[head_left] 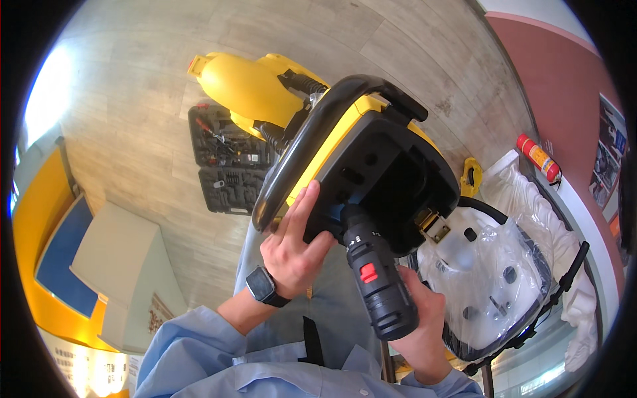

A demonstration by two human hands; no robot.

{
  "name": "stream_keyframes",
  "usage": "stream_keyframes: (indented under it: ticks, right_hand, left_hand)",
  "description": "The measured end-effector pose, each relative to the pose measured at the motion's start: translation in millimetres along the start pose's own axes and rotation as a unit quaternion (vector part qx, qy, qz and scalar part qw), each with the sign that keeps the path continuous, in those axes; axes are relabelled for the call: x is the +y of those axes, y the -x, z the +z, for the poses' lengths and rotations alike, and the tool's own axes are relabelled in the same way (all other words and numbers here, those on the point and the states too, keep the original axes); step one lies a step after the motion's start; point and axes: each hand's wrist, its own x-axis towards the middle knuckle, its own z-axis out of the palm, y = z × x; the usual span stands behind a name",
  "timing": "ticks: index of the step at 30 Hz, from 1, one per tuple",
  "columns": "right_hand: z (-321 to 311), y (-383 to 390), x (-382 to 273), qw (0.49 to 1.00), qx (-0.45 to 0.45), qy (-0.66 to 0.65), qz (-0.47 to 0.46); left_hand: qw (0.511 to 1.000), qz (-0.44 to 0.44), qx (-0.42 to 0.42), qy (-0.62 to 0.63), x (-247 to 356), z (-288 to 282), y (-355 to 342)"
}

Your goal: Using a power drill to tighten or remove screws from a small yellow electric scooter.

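Observation:
My right hand (pixel 424 315) is wrapped around the handle of a black cordless drill (pixel 381 292) with a red switch on top. The drill's nose points into a black recessed panel (pixel 371 142) on a yellow and black machine housing; its tip is lost in shadow. A brass-coloured metal latch (pixel 432 225) sits at the panel's near right corner. Against the near left edge of the housing lies my left hand (pixel 295 255), fingers stretched and thumb apart. A thick black curved bar (pixel 302 142) runs along the housing's far left side.
Beyond the housing is a rounded yellow body (pixel 249 83) with black ribbed sleeves. An open black toolbox (pixel 229 189) lies on the floor. At right are a plastic-wrapped white and black unit (pixel 488 278), a yellow tape-like item (pixel 471 176) and a red fire extinguisher (pixel 539 159).

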Motion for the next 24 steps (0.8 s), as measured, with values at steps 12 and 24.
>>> stream_keyframes:
  ticks: [12, 24]
  right_hand:
    - [-18, -16, 2, 0.998, -0.014, 0.058, -0.035]
    - [-35, -30, -29, 0.985, -0.019, 0.160, -0.057]
  left_hand:
    - [1.000, -0.004, 0.011, 0.016, -1, -1, 3]
    - [0.945, -0.110, 0.293, 0.096, 38, 22, 51]
